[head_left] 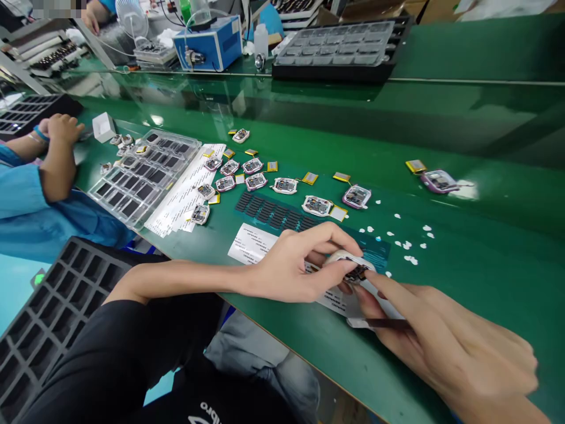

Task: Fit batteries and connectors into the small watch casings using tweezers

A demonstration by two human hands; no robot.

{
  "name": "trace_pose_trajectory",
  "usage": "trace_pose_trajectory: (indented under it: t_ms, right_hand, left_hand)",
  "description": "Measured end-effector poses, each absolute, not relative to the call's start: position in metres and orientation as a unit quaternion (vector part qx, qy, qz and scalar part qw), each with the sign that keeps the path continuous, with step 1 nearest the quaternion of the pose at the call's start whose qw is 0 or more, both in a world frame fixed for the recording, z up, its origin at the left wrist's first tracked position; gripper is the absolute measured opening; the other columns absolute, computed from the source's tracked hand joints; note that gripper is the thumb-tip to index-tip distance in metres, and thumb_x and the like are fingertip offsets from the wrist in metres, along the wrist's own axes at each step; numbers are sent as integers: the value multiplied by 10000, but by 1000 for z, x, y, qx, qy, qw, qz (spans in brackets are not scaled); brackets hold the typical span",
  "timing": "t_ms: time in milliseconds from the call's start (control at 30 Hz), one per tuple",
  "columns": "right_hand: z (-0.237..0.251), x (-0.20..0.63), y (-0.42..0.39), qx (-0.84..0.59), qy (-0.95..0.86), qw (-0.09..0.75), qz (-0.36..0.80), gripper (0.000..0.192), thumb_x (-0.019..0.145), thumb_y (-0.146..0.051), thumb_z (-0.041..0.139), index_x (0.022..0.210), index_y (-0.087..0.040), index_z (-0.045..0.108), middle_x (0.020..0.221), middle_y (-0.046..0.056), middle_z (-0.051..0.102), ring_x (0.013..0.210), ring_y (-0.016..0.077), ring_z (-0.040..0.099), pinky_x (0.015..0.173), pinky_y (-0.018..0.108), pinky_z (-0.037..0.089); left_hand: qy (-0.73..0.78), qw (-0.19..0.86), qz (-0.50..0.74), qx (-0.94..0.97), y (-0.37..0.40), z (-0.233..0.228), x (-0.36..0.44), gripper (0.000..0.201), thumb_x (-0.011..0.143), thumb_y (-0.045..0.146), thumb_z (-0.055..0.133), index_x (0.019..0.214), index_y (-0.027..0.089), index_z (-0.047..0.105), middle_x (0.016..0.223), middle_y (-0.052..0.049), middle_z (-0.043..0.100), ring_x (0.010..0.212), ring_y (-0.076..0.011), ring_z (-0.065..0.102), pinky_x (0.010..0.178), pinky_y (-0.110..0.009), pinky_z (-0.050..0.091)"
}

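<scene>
My left hand is closed round a small white device housing with a bare circuit board inside, its thumb pressing on the board's edge. At the same housing, my right hand has its index fingertip against the board. Under that hand's fingers a slim, flat tool with a pale end sticks out; its exact kind is unclear. Beneath both hands lie a printed white sheet and a teal sheet of dark adhesive strips. Close by is another white housing wired to a battery.
Several housings with batteries, including a purple-edged one, spread across the green bench. Small white pieces lie right. A clear tray stands left, near a co-worker's hands. A black compartment tray is beside my left arm.
</scene>
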State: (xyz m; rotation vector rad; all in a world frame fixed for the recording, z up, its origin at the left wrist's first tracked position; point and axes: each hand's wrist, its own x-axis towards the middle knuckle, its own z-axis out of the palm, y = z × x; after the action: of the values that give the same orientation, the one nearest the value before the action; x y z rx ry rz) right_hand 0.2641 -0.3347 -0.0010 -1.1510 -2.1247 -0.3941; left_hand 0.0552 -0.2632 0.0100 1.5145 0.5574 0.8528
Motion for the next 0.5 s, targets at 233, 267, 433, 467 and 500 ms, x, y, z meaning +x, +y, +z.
trace_pose_trajectory:
  t_ms: [233, 267, 433, 467, 500]
  right_hand:
    - [-6, 272, -332, -402, -846, 317, -148, 343, 1020, -197, 609, 1345, -288, 668, 862, -35, 801, 681, 125, 722, 507, 261, 454]
    - [-7, 272, -332, -411, -838, 329, -141, 351, 1004, -167, 626, 1333, -280, 667, 853, -37, 798, 683, 118, 722, 503, 254, 450]
    - [-6, 268, -329, -462, -798, 373, -104, 281, 960, -152, 701, 1200, -297, 685, 800, -55, 769, 611, 104, 688, 449, 253, 413]
    - [-5, 267, -328, -466, -794, 377, -98, 236, 962, -154, 699, 1148, -300, 690, 798, -57, 765, 604, 100, 681, 445, 252, 409]
    - [-3, 267, -327, -468, -791, 382, -94, 205, 961, -152, 699, 1105, -299, 692, 801, -55, 763, 608, 99, 680, 451, 248, 413]
  left_hand:
    - [271, 549, 345, 711, -268, 13, 53, 87, 952, 250, 593, 1014, 190, 578, 756, 23, 672, 594, -70, 628, 574, -180, 498]
    - [273, 582, 334, 690, -267, 12, 53, 101, 964, 268, 591, 1029, 196, 563, 783, 17, 684, 618, -78, 669, 590, -180, 525]
    - [285, 636, 319, 642, -260, 10, 53, 129, 989, 269, 597, 1093, 194, 583, 825, -1, 701, 688, -111, 763, 612, -174, 567]
    - [289, 630, 314, 649, -259, 11, 53, 134, 981, 253, 605, 1098, 189, 606, 822, -3, 704, 689, -113, 764, 609, -172, 563]
    - [291, 627, 305, 656, -259, 11, 53, 144, 973, 239, 614, 1103, 182, 629, 822, -7, 710, 695, -118, 766, 610, -174, 563]
